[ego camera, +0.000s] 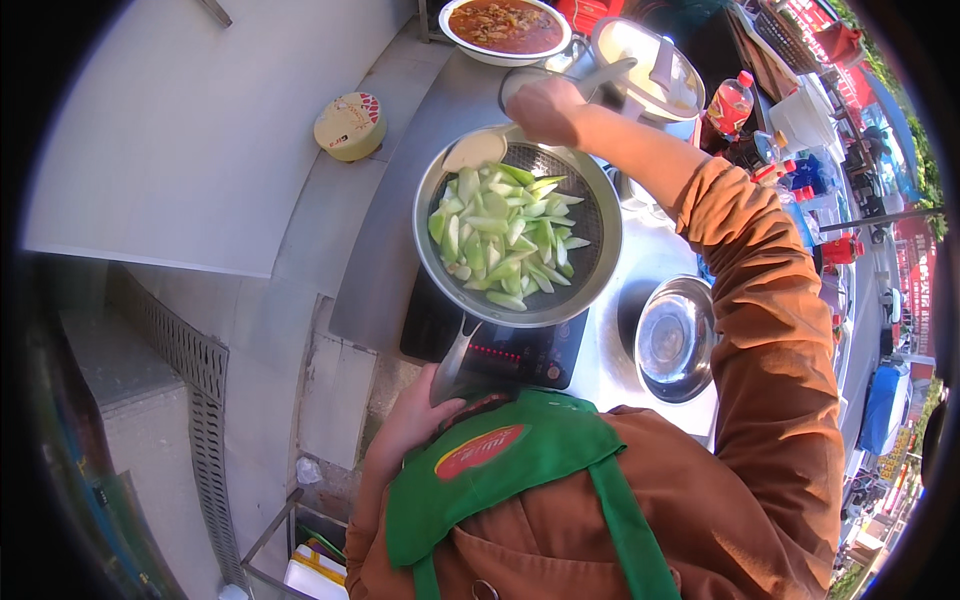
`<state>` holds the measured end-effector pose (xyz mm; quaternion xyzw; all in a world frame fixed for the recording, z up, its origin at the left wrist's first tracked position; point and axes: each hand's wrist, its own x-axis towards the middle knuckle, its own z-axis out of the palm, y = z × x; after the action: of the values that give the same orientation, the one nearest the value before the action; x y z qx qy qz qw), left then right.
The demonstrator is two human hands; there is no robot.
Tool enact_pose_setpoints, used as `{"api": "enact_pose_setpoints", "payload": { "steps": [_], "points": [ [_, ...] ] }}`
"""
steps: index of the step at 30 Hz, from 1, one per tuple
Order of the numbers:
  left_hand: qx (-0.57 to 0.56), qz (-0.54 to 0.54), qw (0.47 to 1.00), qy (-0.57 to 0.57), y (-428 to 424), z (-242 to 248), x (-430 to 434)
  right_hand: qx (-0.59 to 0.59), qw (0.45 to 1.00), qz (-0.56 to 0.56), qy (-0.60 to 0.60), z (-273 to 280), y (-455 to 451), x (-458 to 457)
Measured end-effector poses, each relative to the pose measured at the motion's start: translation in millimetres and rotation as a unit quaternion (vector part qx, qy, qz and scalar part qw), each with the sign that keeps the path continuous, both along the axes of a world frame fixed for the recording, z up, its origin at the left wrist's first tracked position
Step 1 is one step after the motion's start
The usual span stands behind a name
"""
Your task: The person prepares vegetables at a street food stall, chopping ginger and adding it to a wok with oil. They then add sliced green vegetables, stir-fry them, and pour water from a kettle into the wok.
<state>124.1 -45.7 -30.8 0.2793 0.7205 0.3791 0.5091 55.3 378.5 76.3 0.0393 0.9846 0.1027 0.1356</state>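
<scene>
My left hand (417,411) grips the long handle (454,361) of a frying pan (517,318). Sliced pale-green vegetable pieces (501,234) lie heaped across the pan's textured base. Above the pan's far rim my right hand (546,112) is closed around the handle of a cream-coloured spatula (475,150). Its broad blade rests over the pan's upper left side, at the edge of the vegetables. Beneath the pan is a black induction cooker (496,358) with red lights lit on its panel.
A basin of red stew (510,27) stands at the far end of the steel counter (390,277). Nearby is a lidded pot (651,75). A steel bowl (675,341) sits right of the cooker, with bottles (729,105) beyond. A round tub (349,126) rests on the left ledge.
</scene>
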Motion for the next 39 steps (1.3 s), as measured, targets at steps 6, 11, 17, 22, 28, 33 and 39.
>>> {"api": "enact_pose_setpoints", "payload": {
  "steps": [6, 11, 17, 22, 28, 33, 39],
  "points": [
    [0.006, 0.009, 1.000, 0.008, -6.4, -5.3, 1.5, -0.090, 0.958, 0.271, 0.025, -20.1, -70.7, 17.5],
    [-0.035, 0.045, 0.998, -0.033, -0.5, 11.7, 3.5, -0.051, 0.916, 0.381, 0.116, -22.5, -44.3, 104.3],
    [-0.029, 0.049, 0.997, -0.059, -1.4, 8.8, 7.6, 0.040, 0.999, 0.005, -0.016, 65.1, -38.6, 192.0],
    [-0.003, 0.002, 0.999, -0.040, 2.0, 3.1, 3.3, 0.055, 0.988, -0.085, -0.116, 0.6, -96.3, 202.0],
    [0.000, 0.016, 0.998, -0.061, -2.0, 2.8, 4.3, -0.002, 0.992, -0.120, -0.038, 12.0, -99.4, 135.3],
    [0.036, 0.007, 0.999, -0.033, -2.1, -5.4, 2.0, 0.007, 0.992, -0.027, -0.121, -3.1, -154.0, 106.5],
    [0.016, 0.005, 0.999, -0.031, -2.9, -0.5, -1.1, 0.064, 0.988, -0.126, -0.055, 42.2, -75.4, 88.6]
  ]
}}
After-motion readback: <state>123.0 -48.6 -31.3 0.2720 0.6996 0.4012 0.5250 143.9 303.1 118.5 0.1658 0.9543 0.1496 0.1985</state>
